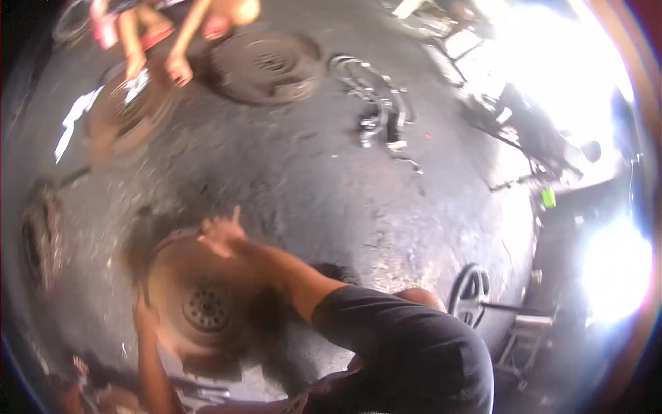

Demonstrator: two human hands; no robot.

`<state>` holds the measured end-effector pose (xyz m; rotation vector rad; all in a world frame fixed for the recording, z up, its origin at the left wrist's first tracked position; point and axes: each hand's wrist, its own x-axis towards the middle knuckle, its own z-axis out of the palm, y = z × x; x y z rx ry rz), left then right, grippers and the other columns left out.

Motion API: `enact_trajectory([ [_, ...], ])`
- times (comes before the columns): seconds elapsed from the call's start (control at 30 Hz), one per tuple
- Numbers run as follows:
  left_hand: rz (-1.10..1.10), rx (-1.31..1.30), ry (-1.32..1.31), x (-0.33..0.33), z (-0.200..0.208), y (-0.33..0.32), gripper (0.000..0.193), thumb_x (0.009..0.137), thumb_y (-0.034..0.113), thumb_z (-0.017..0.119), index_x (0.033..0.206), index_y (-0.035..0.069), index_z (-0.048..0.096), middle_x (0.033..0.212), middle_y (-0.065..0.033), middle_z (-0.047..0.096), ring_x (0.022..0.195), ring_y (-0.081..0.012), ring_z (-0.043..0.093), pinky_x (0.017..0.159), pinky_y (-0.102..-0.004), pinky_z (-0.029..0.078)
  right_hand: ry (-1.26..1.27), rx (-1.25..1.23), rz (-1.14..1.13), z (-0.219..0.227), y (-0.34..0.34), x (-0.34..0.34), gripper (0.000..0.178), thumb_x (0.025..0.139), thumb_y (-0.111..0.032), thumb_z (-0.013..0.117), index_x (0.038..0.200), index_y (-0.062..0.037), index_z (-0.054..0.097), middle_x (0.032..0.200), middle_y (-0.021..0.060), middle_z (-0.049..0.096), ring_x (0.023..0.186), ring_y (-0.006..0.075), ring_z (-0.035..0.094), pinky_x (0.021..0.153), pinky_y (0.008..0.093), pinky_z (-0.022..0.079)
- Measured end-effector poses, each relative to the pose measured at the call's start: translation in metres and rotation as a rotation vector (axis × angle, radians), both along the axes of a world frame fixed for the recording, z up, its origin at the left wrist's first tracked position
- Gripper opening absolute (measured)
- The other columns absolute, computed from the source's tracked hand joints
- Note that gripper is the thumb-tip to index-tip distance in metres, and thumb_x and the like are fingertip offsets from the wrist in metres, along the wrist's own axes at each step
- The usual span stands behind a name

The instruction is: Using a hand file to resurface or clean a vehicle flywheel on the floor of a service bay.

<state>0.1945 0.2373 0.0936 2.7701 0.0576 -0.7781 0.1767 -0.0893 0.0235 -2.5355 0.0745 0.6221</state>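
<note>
A large round brown metal disc [176, 272], with a ring of holes in its hub [207, 308], is tilted in front of me and blurred by motion. At its left rim my left hand [145, 316] appears closed around the edge, its fingers smeared. Reaching across from the right, my right hand [224, 236] touches the far rim with its fingers apart, one of them stretched out away from the disc. Shadow and blur hide part of the disc's right side.
Across the floor, another person's hands [181, 70] are over a second brown disc [103, 131]; a third disc [265, 65] lies beside it. Dark hoses or cables [376, 103] lie beyond. A steering wheel [471, 293] stands at right, with dark equipment [531, 131] behind.
</note>
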Motion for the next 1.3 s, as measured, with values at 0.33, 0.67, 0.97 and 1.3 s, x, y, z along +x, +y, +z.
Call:
enact_trajectory([
  [0.33,-0.251,-0.246,-0.541,0.004,-0.182,-0.015,0.063,0.094,0.009,0.049,0.153,0.019,0.031,0.135,-0.0262,0.053,0.107,-0.0423,0.063,0.089,-0.0466,0.052,-0.041,-0.116,-0.206,-0.011,-0.085,-0.027,0.07,0.098,-0.057,0.036,0.151,-0.0113,0.03,0.147,0.0205,0.037,0.14,0.0381,0.033,0.105,0.0814,0.005],
  [0.67,-0.088,-0.107,-0.283,-0.013,-0.074,-0.047,0.068,0.092,0.011,0.052,0.154,0.026,0.028,0.13,-0.0231,0.059,0.104,-0.0436,0.064,0.089,-0.052,0.049,-0.097,-0.102,-0.528,0.011,-0.023,-0.187,0.069,0.097,-0.05,0.046,0.152,-0.0132,0.027,0.155,0.0224,0.024,0.147,0.0382,0.018,0.108,0.0766,0.008],
  [0.97,-0.09,-0.131,-0.308,-0.006,-0.11,-0.035,0.065,0.093,0.012,0.049,0.153,0.029,0.029,0.124,-0.0265,0.061,0.11,-0.0474,0.06,0.094,-0.0531,0.047,-0.161,-0.138,-0.668,-0.022,-0.011,-0.232,0.06,0.098,-0.042,0.049,0.144,-0.0043,0.036,0.147,0.0235,0.035,0.139,0.0397,0.032,0.105,0.0773,0.018],
  [1.3,0.04,-0.271,-0.13,-0.071,-0.102,-0.053,0.069,0.095,0.004,0.052,0.156,0.017,0.022,0.152,-0.0223,0.036,0.132,-0.0392,0.047,0.109,-0.0456,0.041,-0.183,-0.323,-0.491,-0.064,-0.017,-0.24,0.058,0.094,-0.033,0.054,0.142,-0.0045,0.039,0.145,0.0198,0.037,0.132,0.0379,0.04,0.104,0.0709,0.028],
])
